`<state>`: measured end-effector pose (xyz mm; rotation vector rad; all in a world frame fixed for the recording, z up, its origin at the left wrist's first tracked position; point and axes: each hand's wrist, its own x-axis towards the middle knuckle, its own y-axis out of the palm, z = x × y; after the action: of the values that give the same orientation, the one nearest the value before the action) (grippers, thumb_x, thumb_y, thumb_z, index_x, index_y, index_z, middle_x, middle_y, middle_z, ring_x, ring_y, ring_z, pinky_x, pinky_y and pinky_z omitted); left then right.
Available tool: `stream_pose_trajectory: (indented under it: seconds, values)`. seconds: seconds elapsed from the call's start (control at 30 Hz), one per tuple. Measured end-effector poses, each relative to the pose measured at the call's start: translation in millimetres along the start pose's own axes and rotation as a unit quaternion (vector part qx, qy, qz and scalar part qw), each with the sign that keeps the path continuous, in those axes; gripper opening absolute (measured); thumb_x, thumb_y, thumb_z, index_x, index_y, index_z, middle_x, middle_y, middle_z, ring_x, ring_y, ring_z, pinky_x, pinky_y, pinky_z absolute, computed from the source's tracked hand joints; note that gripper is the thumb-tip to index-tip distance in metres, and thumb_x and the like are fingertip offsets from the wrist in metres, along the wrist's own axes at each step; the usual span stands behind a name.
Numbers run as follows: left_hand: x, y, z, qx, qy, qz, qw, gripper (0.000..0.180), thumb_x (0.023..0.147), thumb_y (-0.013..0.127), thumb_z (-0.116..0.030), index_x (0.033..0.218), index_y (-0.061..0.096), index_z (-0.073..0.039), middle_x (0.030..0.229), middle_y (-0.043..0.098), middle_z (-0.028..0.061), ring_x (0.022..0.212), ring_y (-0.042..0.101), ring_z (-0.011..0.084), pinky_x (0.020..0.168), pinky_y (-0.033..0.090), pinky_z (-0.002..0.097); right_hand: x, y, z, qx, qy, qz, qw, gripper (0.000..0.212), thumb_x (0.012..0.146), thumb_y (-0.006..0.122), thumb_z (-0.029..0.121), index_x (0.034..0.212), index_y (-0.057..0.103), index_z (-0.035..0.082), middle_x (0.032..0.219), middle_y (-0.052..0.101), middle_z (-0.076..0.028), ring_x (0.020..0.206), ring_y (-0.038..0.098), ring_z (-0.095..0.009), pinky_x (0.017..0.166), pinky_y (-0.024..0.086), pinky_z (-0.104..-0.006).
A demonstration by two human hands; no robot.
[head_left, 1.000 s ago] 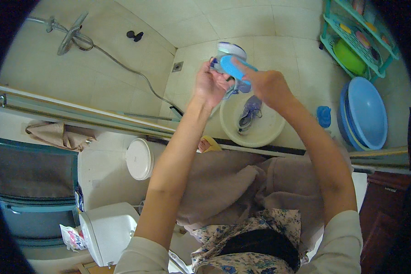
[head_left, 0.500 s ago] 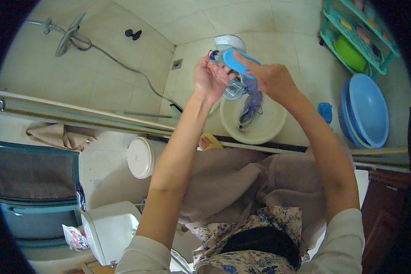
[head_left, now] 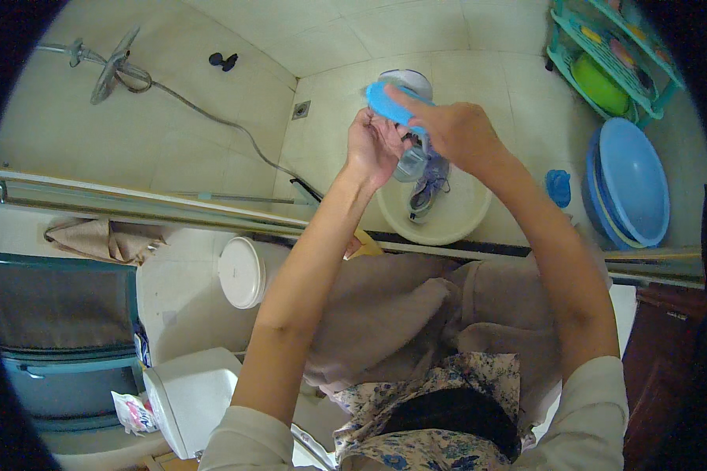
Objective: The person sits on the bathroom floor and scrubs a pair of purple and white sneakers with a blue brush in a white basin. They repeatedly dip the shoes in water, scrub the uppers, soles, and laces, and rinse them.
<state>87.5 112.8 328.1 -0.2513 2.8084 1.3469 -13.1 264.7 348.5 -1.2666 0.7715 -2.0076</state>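
My right hand [head_left: 467, 140] is closed around a bright blue scrubbing brush [head_left: 393, 106], its index finger stretched along the top. Palm turned up, my left hand [head_left: 375, 149] has its fingers curled around a shoe, which the brush and my hands mostly hide. The brush lies over that shoe, close to my left fingertips. Below my hands, a purple-grey laced shoe [head_left: 426, 192] rests in a round cream basin [head_left: 459, 224]. A clear, pale container [head_left: 409, 166] shows just under my left hand, partly covered.
Behind my hands stands a white round vessel [head_left: 413, 81]. Blue basins [head_left: 635, 184] lean at the right, near a small blue object [head_left: 558, 188] and a green rack [head_left: 605, 67]. A shower hose [head_left: 212, 114] runs along the left wall. A low sill [head_left: 518, 250] crosses before me.
Both hands have shifted slightly, the left one down and to the right. The brush has slid left and covers more of the held shoe.
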Motion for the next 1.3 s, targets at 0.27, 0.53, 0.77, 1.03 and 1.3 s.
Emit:
stream_pose_trajectory:
  seconds: [0.27,0.53,0.77,1.03,1.3]
  values:
    - [5.2,23.5,2.3,-0.063,0.104,0.026,0.992,0.028,0.087,0.035,-0.028,0.076,0.049,-0.006,0.078,0.053,0.0040,0.077,0.051,0.0199,0.081,0.038,0.0326,3.4,-0.8,-8.6,0.293,0.112,-0.123,0.942,0.050,0.081,0.057,0.017,0.128,0.043,0.022,0.084,0.057,-0.024,0.068,0.056,-0.037,0.066,0.045,-0.0376]
    - [2.9,7.7,10.4,-0.060,0.152,0.194,0.967,0.026,0.090,0.035,-0.029,0.094,0.051,-0.008,0.089,0.057,0.0041,0.091,0.053,0.0194,0.085,0.041,0.0323,19.1,-9.6,31.2,0.153,0.127,-0.090,0.976,0.053,0.080,0.057,0.020,0.130,0.039,0.023,0.073,0.058,-0.021,0.067,0.057,-0.036,0.063,0.046,-0.0425]
    - [1.5,51.8,28.5,0.015,0.138,-0.139,0.981,0.027,0.090,0.034,-0.027,0.101,0.049,-0.007,0.100,0.056,0.0061,0.100,0.051,0.0201,0.087,0.040,0.0320,11.9,-1.0,30.0,0.132,0.094,-0.115,0.980,0.052,0.081,0.056,0.021,0.130,0.039,0.025,0.062,0.057,-0.017,0.057,0.057,-0.036,0.054,0.045,-0.0445]
    - [-1.5,19.2,23.7,0.012,0.101,-0.118,0.988,0.023,0.088,0.039,-0.025,0.097,0.050,-0.007,0.095,0.057,0.0057,0.093,0.052,0.0201,0.084,0.041,0.0326,12.3,-4.0,34.9,0.150,0.108,-0.050,0.982,0.049,0.081,0.055,0.020,0.128,0.042,0.018,0.080,0.061,-0.016,0.061,0.057,-0.036,0.058,0.047,-0.0426]
    - [2.7,-4.2,3.0,0.060,0.201,-0.196,0.958,0.016,0.085,0.041,-0.022,0.080,0.050,-0.009,0.074,0.054,0.0023,0.073,0.053,0.0155,0.071,0.043,0.0277,-1.2,2.4,-42.7,0.138,0.107,-0.032,0.984,0.050,0.086,0.049,0.023,0.132,0.034,0.030,0.067,0.057,-0.020,0.064,0.055,-0.039,0.063,0.045,-0.0460]
